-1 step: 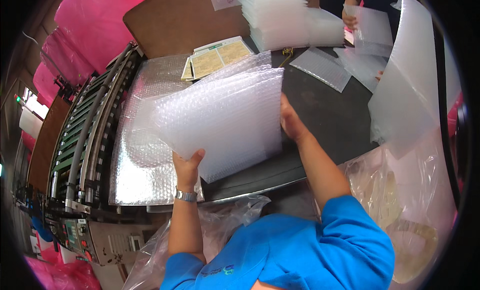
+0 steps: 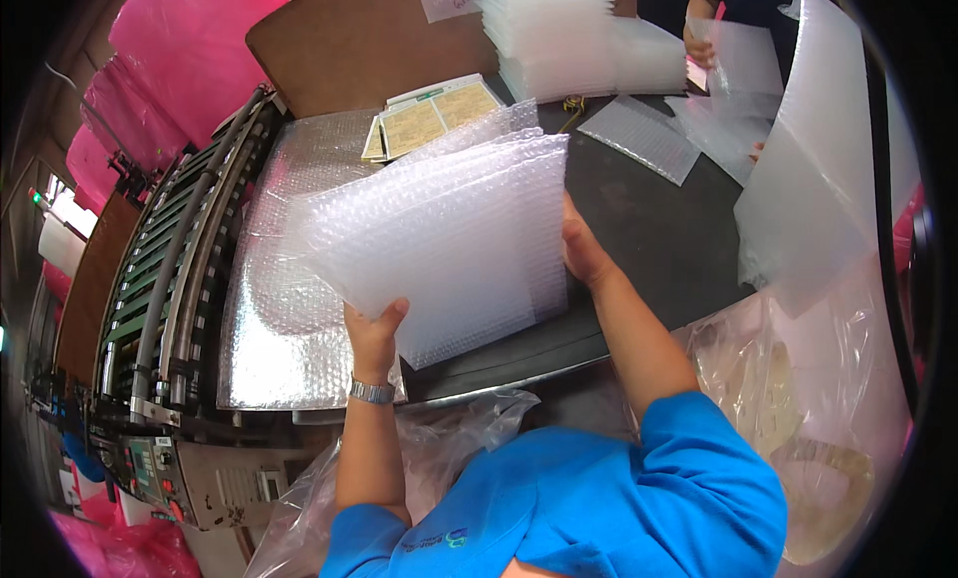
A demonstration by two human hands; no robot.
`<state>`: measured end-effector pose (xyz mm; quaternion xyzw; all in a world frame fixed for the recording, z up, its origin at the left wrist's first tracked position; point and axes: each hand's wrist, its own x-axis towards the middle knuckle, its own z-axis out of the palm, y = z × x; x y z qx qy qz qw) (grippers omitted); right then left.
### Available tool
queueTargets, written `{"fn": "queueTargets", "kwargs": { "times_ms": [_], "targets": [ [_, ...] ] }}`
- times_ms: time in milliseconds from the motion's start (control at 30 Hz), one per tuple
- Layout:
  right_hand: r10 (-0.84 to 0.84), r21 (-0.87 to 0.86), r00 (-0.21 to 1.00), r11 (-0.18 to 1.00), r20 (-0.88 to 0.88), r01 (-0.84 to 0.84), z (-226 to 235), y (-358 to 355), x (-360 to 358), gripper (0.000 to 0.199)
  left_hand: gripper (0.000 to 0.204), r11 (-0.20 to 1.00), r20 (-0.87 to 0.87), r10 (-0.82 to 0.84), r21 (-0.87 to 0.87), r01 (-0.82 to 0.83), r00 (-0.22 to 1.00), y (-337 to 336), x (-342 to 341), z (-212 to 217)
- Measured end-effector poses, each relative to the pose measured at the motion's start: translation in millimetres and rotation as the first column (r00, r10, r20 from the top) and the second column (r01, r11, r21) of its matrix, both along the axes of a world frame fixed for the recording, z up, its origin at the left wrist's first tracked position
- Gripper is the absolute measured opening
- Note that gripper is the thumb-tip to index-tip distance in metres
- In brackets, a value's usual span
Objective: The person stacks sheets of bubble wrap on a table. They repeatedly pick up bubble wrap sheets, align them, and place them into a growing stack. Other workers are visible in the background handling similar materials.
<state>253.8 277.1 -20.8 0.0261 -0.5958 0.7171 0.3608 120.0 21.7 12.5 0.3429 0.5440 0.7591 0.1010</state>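
A thick stack of clear bubble wrap pouches [image 2: 449, 249] stands tilted over the table in front of me, its layers fanned a little along the top. My left hand [image 2: 374, 328] grips the stack's lower left corner, thumb across the front and fingers hidden behind. Against the right edge, my right hand [image 2: 582, 241] supports the stack; its fingertips are partly hidden by it. Under and left of the stack lies a shiny bubble wrap sheet [image 2: 299, 159].
Behind the stack lie printed papers [image 2: 439, 119] and a yellow-black tool [image 2: 573, 106]. Tall piles of pouches [image 2: 549, 44] stand at the back. Another person's hand [image 2: 699, 47] holds a pouch at far right. A roller machine [image 2: 170, 269] borders the left; a curved translucent sheet [image 2: 813, 159] hangs right.
The stack has shifted slightly, with its upper edges spread a bit differently and its right edge hanging a little lower. Both hands stay nearly in place. The other person's pouch has shifted slightly.
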Motion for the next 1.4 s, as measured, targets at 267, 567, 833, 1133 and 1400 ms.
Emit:
{"fn": "queueTargets", "kwargs": {
  "times_ms": [267, 567, 833, 1133, 1400],
  "targets": [
    [0.078, 0.039, 0.995, 0.996, 0.065, -0.081, 41, -15, 20, 0.112, 0.073, 0.973, -0.096, -0.114, -0.211, 0.092, 0.989, -33, -13, -19],
    [0.135, 0.037, 0.977, 0.989, 0.168, -0.143, 33, -22, 13, 0.078, 0.057, 0.99, -0.058, -0.024, -0.137, 0.016, 0.998, -22, -5, -23],
    [0.05, -0.017, 0.981, 0.999, 0.189, -0.048, 25, -33, -4, 0.067, 0.044, 0.981, -0.138, 0.141, -0.111, -0.156, 0.98, -13, 4, -6],
    [-0.304, 0.479, 0.823, 0.877, 0.48, 0.044, -25, -30, -12, 0.051, 0.051, 0.535, -0.732, 0.611, 0.1, -0.839, 0.302, -59, -15, -1],
    [-0.28, 0.652, 0.837, 0.749, 0.47, -0.115, -19, -38, -11, 0.038, 0.05, 0.558, -0.702, 0.633, 0.12, -0.821, 0.327, -82, -19, -14]
  ]
}}
